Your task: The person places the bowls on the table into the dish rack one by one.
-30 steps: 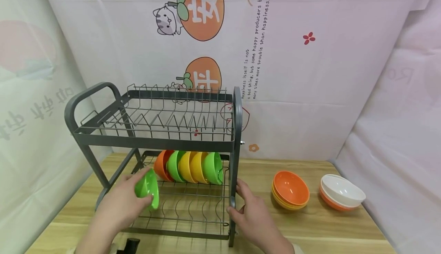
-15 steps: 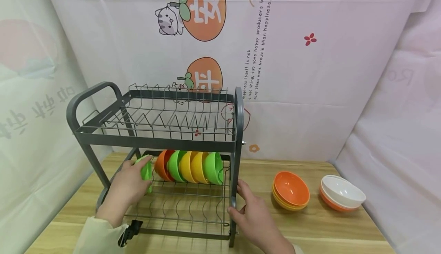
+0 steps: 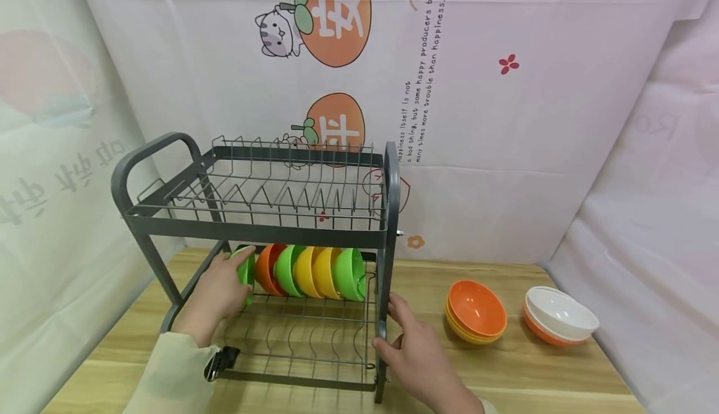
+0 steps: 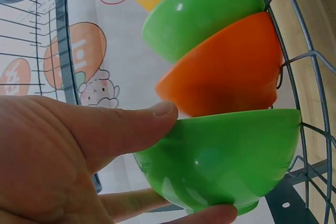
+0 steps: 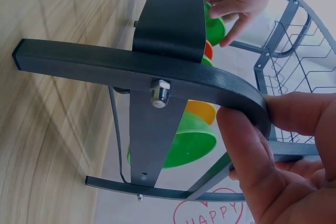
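My left hand pinches a green bowl on the lower tier of a dark grey dish rack. Its thumb lies at the rim and its fingers at the bowl's base. The bowl stands on edge, its rim close against an orange bowl. Beyond that, a green bowl, two yellow bowls and another green bowl line up on their sides along the back wires. With thumb and fingers, my right hand grips the rack's right front post.
On the wooden table, right of the rack, sits an orange bowl stacked on yellow ones. Farther right a white bowl rests in a stack with orange below. The wire upper tier overhangs the bowls. Printed cloth hangs behind.
My left hand has carried the green bowl back into the lower tier, from in front of the row to beside the orange bowl. The right hand keeps its grip on the post.
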Available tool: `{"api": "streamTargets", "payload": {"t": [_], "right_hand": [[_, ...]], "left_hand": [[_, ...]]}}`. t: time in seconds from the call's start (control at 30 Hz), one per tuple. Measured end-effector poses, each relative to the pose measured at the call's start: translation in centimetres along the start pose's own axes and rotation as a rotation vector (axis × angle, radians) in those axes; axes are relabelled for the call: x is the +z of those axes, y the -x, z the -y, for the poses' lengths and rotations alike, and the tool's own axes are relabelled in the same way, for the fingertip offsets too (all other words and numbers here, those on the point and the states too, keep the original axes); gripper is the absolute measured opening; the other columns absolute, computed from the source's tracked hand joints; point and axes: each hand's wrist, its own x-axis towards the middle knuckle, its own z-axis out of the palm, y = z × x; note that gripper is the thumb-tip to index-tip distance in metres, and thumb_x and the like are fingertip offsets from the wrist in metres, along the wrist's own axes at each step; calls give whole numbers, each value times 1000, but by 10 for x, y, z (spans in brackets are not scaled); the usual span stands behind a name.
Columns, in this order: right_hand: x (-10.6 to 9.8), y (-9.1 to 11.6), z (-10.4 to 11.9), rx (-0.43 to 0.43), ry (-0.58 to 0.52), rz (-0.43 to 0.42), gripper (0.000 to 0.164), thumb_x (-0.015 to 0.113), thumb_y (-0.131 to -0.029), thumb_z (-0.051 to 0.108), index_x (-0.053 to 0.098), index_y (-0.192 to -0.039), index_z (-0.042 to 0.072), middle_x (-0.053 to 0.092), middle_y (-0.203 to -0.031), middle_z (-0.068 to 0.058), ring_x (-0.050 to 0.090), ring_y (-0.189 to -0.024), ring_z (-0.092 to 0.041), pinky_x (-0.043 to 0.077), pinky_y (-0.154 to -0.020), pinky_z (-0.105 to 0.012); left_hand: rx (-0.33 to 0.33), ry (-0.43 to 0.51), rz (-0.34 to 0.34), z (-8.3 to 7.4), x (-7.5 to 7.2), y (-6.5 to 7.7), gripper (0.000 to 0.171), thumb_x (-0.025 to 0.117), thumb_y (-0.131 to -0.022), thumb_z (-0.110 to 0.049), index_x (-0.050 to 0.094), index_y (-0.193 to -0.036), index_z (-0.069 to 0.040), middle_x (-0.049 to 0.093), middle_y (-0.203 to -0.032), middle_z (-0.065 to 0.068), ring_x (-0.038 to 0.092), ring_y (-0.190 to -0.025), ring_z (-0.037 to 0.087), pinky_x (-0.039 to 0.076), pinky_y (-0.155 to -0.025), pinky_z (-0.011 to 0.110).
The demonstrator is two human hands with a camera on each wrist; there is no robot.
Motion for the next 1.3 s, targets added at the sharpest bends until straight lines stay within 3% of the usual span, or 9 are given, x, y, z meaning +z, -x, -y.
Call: {"api": "streamTargets", "payload": {"t": [0.23, 0.57, 0.67, 0.77, 0.87, 1.07, 1.2, 1.3], "right_hand": [[0, 0, 0, 11, 9, 0, 77, 76, -90, 22, 33, -153, 12, 51, -142, -23, 59, -62, -8, 53, -55, -27], [0, 0, 0, 6, -10, -8, 76, 76, -90, 22, 34, -153, 15, 51, -142, -23, 59, -61, -9, 52, -53, -27], [0, 0, -1, 3, -8, -9, 76, 76, -90, 22, 34, -153, 15, 51, -142, -23, 58, -60, -9, 52, -52, -28], [0, 0, -2, 2, -1, -9, 76, 76, -90, 22, 35, -153, 15, 52, -141, -22, 58, -60, -9, 52, -52, -28], [1, -1, -2, 16, 6, -7, 75, 76, -90, 22, 35, -153, 14, 52, -141, -21, 58, -61, -9, 52, -52, -28], [1, -1, -2, 25, 1, 3, 75, 75, -91, 23, 34, -153, 13, 52, -142, -20, 60, -61, -10, 53, -52, -28], [1, -1, -3, 5, 5, -4, 75, 75, -91, 22, 35, -153, 13, 52, -142, -21, 59, -61, -9, 52, -52, -28], [1, -1, -3, 4, 9, -8, 74, 75, -90, 21, 35, -153, 15, 52, -142, -20, 59, -61, -9, 52, -52, -28]], "left_hand": [[29, -5, 7, 3, 0, -6, 73, 69, -85, -3, 40, -151, -3, 29, -144, 43, 43, -119, 60, 47, -87, 64], [53, 38, 40, 10, 3, -18, 73, 70, -87, -2, 38, -152, -1, 36, -142, 39, 49, -114, 50, 49, -81, 55], [45, 77, 66, 14, 5, -21, 73, 69, -89, -2, 35, -154, -3, 33, -148, 36, 39, -127, 54, 44, -93, 62], [29, 123, 93, 18, 6, -25, 75, 69, -90, -3, 34, -155, -6, 30, -152, 32, 23, -136, 57, 30, -103, 69], [12, 165, 117, 22, 7, -29, 75, 69, -91, -3, 32, -156, -9, 28, -155, 29, 15, -138, 58, 22, -106, 71], [-18, 261, 165, 30, 11, -33, 80, 70, -92, -4, 27, -159, -14, 24, -157, 28, 23, -138, 54, 34, -103, 66], [-32, 308, 176, 35, 13, -35, 83, 69, -92, -3, 24, -160, -18, 22, -157, 29, 28, -136, 52, 45, -93, 55], [-19, 313, 178, 37, 15, -35, 87, 70, -90, 0, 23, -160, -17, 27, -155, 30, 45, -125, 49, 47, -79, 45]]}}
